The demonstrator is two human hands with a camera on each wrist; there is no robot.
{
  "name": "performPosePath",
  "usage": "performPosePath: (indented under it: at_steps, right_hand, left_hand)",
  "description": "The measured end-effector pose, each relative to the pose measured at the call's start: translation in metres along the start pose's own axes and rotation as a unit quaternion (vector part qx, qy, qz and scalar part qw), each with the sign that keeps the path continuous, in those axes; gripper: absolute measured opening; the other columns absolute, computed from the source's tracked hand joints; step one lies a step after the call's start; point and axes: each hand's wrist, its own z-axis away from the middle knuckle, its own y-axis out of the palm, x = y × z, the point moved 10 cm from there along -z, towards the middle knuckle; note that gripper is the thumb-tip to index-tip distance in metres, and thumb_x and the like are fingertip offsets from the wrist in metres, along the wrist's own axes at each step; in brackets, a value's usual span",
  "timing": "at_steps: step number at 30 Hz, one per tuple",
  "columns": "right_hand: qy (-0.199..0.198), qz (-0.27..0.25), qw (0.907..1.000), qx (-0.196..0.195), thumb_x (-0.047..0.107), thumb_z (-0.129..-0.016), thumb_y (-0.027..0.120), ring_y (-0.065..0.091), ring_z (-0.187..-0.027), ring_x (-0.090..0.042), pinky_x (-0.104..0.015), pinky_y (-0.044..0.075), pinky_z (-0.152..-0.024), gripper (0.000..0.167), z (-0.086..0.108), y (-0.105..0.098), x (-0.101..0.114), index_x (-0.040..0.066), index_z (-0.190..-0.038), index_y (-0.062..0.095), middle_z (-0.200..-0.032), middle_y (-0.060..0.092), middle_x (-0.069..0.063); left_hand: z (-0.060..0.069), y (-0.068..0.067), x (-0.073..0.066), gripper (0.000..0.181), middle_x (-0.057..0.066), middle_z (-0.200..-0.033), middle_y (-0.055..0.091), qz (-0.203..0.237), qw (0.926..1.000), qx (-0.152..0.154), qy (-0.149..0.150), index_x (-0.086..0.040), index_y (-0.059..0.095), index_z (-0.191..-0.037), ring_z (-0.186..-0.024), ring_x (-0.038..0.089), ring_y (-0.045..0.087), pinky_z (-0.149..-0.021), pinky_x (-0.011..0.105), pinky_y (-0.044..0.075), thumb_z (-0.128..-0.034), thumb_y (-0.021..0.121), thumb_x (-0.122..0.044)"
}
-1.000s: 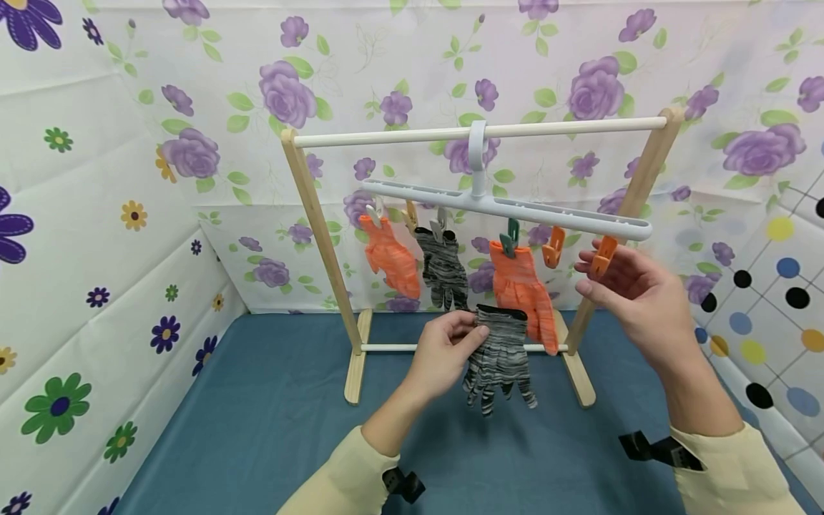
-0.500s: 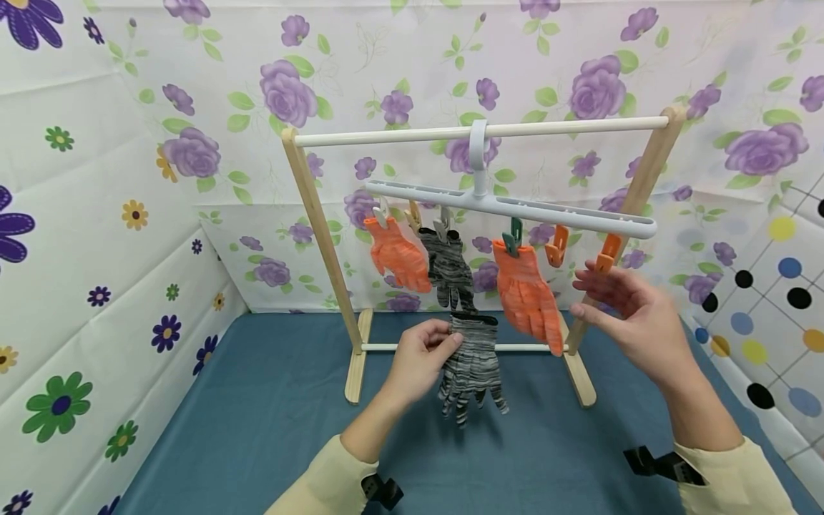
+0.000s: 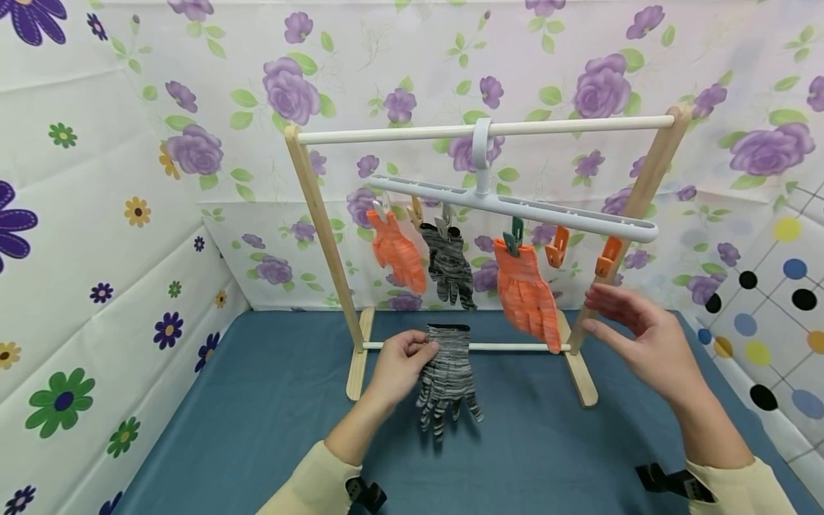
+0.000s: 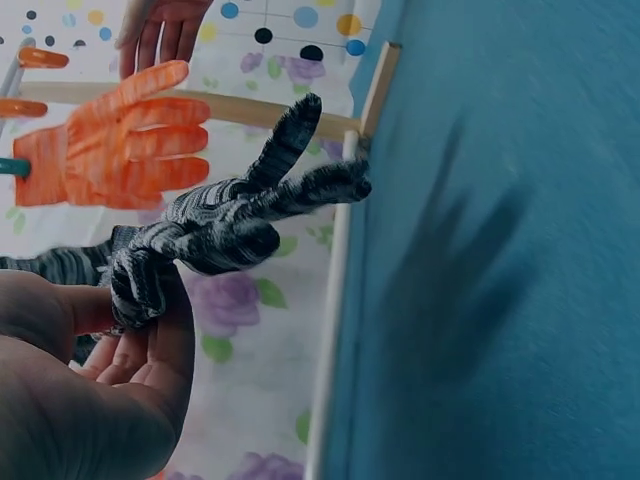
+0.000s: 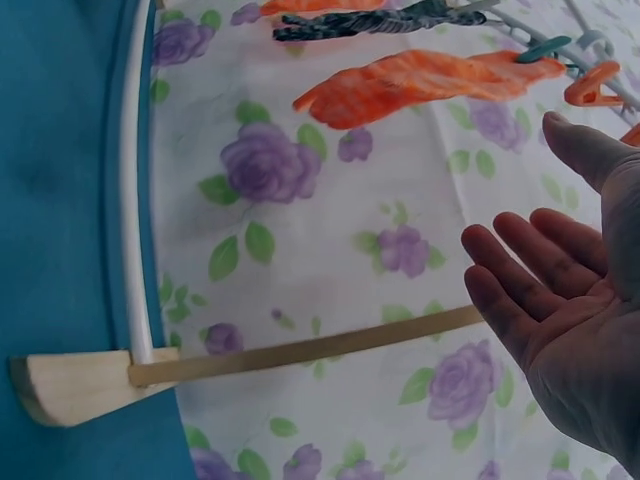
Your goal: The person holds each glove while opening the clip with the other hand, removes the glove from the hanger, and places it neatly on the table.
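Note:
My left hand (image 3: 400,368) pinches a grey-and-black striped glove (image 3: 447,375) by the side of its cuff; the glove hangs fingers down in front of the rack. In the left wrist view that glove (image 4: 225,225) looks bunched where thumb and fingers grip it. My right hand (image 3: 644,343) holds nothing, its fingers extended just below an orange clothespin (image 3: 608,256) at the hanger's right end. A second orange clothespin (image 3: 557,247) hangs beside it. Further left, a green clothespin (image 3: 513,236) holds an orange glove (image 3: 524,293).
A pale grey hanger (image 3: 515,204) hooks over the white rod (image 3: 386,134) of a wooden rack (image 3: 322,236). On its left side another orange glove (image 3: 395,250) and another striped glove (image 3: 449,265) hang from clothespins. Blue cloth (image 3: 277,429) covers the table.
My left hand has carried the striped glove left and slightly down, away from the orange glove. My right hand has dropped a little below the end clothespin. The hanger has swayed slightly.

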Motion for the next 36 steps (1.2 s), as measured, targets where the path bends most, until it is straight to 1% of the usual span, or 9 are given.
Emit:
performPosePath:
  at_steps: [5,11,14,19,22,25,29,32,36]
  right_hand:
    - [0.015,0.01,0.9998,0.003,0.01,-0.099,0.079,0.063,-0.119,-0.001,-0.006,0.044,-0.095,0.055,0.006,0.001,-0.01,0.012,-0.15,0.06,-0.135,0.069,-0.012]
    - [0.026,0.017,0.9995,0.005,0.012,-0.099,0.079,0.063,-0.118,-0.001,-0.005,0.044,-0.095,0.055,0.009,0.003,-0.018,0.013,-0.15,0.06,-0.135,0.069,-0.01]
    - [0.027,0.016,0.9995,0.005,0.012,-0.099,0.079,0.063,-0.119,-0.001,-0.005,0.044,-0.095,0.054,0.009,0.004,-0.02,0.013,-0.15,0.06,-0.135,0.069,-0.009]
    - [0.03,0.015,0.9994,0.009,0.014,-0.099,0.079,0.063,-0.118,0.0,-0.005,0.044,-0.094,0.054,0.01,0.007,-0.02,0.015,-0.15,0.06,-0.134,0.07,-0.01]
    - [0.03,0.016,0.9993,0.011,0.015,-0.1,0.079,0.063,-0.118,0.0,-0.005,0.044,-0.094,0.054,0.01,0.009,-0.019,0.017,-0.15,0.06,-0.134,0.07,-0.01]
    - [0.027,0.019,0.9994,0.011,0.015,-0.099,0.079,0.063,-0.118,0.0,-0.005,0.044,-0.094,0.053,0.01,0.01,-0.017,0.017,-0.15,0.061,-0.134,0.07,-0.01]
    - [0.024,0.018,0.9995,0.011,0.015,-0.099,0.079,0.063,-0.118,-0.001,-0.005,0.044,-0.094,0.053,0.008,0.012,-0.014,0.018,-0.15,0.061,-0.134,0.07,-0.009]
    - [0.018,0.015,0.9997,0.01,0.015,-0.1,0.079,0.064,-0.119,-0.003,-0.006,0.044,-0.094,0.053,0.007,0.013,-0.01,0.018,-0.15,0.061,-0.134,0.069,-0.008]
    - [0.01,0.013,0.9998,0.008,0.014,-0.1,0.078,0.063,-0.119,-0.003,-0.006,0.045,-0.094,0.053,0.005,0.015,-0.005,0.016,-0.15,0.06,-0.134,0.069,-0.011]
  left_hand:
    - [0.0,-0.004,0.025,0.026,0.006,-0.092,0.075,0.014,0.9986,0.006,-0.052,0.004,0.069,-0.122,-0.075,0.011,0.059,-0.066,0.033,0.05,-0.1073,0.067,-0.017]
    - [0.001,-0.009,0.047,0.033,0.01,-0.095,0.072,-0.001,0.996,0.008,-0.089,0.006,0.066,-0.132,-0.068,0.012,0.054,-0.065,0.035,0.052,-0.1081,0.065,-0.017]
    - [0.001,-0.01,0.058,0.034,0.008,-0.096,0.071,-0.007,0.9942,0.009,-0.107,0.006,0.066,-0.132,-0.068,0.012,0.055,-0.065,0.034,0.053,-0.1079,0.065,-0.017]
    - [-0.003,-0.012,0.073,0.03,0.002,-0.08,0.061,-0.034,0.9935,0.007,-0.108,0.008,0.066,-0.127,-0.062,0.012,0.049,-0.062,0.032,0.049,-0.1074,0.065,-0.015]
    - [-0.005,-0.015,0.078,0.026,0.002,-0.08,0.061,-0.084,0.9916,0.006,-0.097,0.008,0.066,-0.124,-0.062,0.012,0.05,-0.062,0.032,0.046,-0.1067,0.066,-0.012]
    - [-0.007,-0.018,0.078,0.022,0.005,-0.087,0.067,-0.165,0.9832,0.004,-0.078,0.005,0.067,-0.119,-0.068,0.013,0.058,-0.066,0.036,0.051,-0.1057,0.067,-0.012]
    - [-0.006,-0.019,0.073,0.017,0.006,-0.09,0.07,-0.261,0.9643,-0.003,-0.044,0.001,0.069,-0.113,-0.074,0.016,0.065,-0.07,0.041,0.056,-0.1038,0.071,-0.013]
    - [-0.005,-0.018,0.069,0.014,0.002,-0.082,0.066,-0.298,0.9541,-0.009,-0.025,-0.001,0.069,-0.108,-0.066,0.015,0.061,-0.065,0.039,0.054,-0.1024,0.073,-0.013]
    - [-0.005,-0.017,0.068,0.016,-0.001,-0.072,0.059,-0.331,0.9433,-0.013,-0.022,-0.003,0.068,-0.109,-0.057,0.013,0.055,-0.057,0.035,0.048,-0.1014,0.075,-0.015]
